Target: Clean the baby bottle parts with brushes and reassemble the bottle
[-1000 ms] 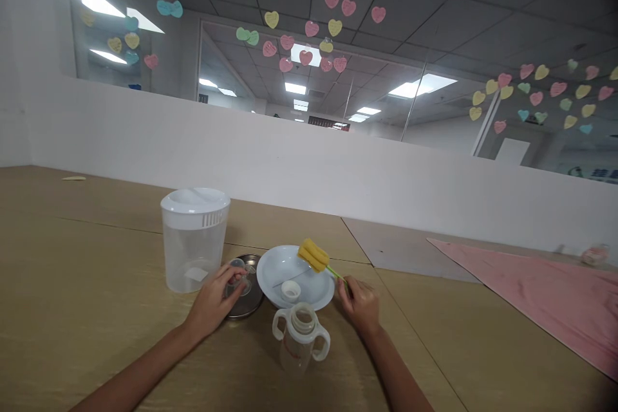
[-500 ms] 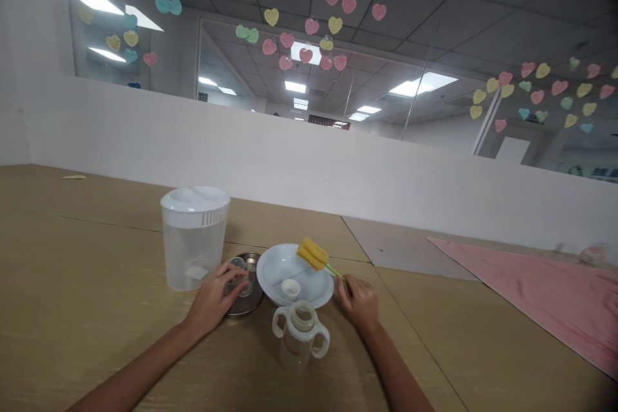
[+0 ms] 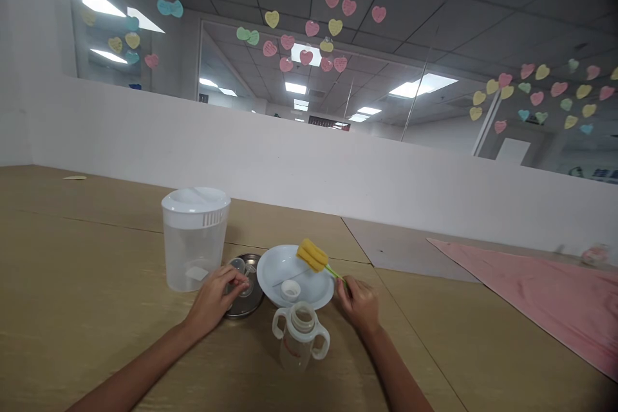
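Observation:
My right hand [image 3: 358, 302] is closed round the thin green handle of a bottle brush [image 3: 313, 255]. The brush's yellow sponge head rests over the far right rim of a white bowl [image 3: 275, 261]. Inside the bowl lies a white ring cap [image 3: 290, 290]. A clear baby bottle [image 3: 295, 341] with two white handles stands upright and uncapped in front. My left hand [image 3: 218, 290] is over a round metal tray [image 3: 251, 304], thumb and fingertips pinched together; what they hold, if anything, is unclear. Partly behind those fingers shows a clear cap [image 3: 237, 263], beside a small translucent piece.
A translucent tub [image 3: 193, 248] with a white lid stands left of the tray. Pink cloth [image 3: 545, 296] covers part of the table at the right. A low white wall [image 3: 270, 161] with windows above borders the table's far side.
My left thumb and fingertips have drawn together above the tray, where they were apart around the clear cap. My right hand and the brush look still.

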The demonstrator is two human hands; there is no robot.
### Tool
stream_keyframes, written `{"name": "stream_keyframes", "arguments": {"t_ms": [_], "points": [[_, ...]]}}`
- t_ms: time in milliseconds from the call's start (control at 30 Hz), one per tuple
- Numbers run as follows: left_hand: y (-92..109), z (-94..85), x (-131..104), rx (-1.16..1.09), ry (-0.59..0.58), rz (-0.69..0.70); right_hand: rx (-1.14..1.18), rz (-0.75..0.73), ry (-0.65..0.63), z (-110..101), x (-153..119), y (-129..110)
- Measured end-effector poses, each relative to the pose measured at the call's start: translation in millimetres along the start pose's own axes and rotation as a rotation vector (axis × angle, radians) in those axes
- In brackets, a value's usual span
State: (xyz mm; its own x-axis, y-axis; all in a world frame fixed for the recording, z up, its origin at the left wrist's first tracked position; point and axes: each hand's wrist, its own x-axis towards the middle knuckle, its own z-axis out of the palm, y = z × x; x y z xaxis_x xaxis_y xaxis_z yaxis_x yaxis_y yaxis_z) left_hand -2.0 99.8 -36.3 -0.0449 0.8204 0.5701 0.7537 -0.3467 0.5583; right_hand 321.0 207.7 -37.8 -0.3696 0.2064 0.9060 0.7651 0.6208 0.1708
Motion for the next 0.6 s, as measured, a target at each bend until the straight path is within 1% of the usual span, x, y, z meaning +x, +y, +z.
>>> {"name": "stream_keyframes", "arguments": {"t_ms": [267,333,467,600], "points": [[0.6,1.6,-1.5,-0.015,0.025,-0.018,0.002,0.004,-0.002,1.1,-1.3,0.8],[0.4,1.1,-1.6,-0.023,0.01,-0.025,0.003,0.004,0.001,0.9,-1.1,0.4],[-0.7,1.8,-1.8,-0.064,-0.042,0.016,0.002,0.0,0.004,-0.6,0.7,-0.8],[-2.7,1.6,-1.9,-0.045,0.014,0.012,0.002,-0.003,0.004,-1.4,1.4,-1.0]]}}
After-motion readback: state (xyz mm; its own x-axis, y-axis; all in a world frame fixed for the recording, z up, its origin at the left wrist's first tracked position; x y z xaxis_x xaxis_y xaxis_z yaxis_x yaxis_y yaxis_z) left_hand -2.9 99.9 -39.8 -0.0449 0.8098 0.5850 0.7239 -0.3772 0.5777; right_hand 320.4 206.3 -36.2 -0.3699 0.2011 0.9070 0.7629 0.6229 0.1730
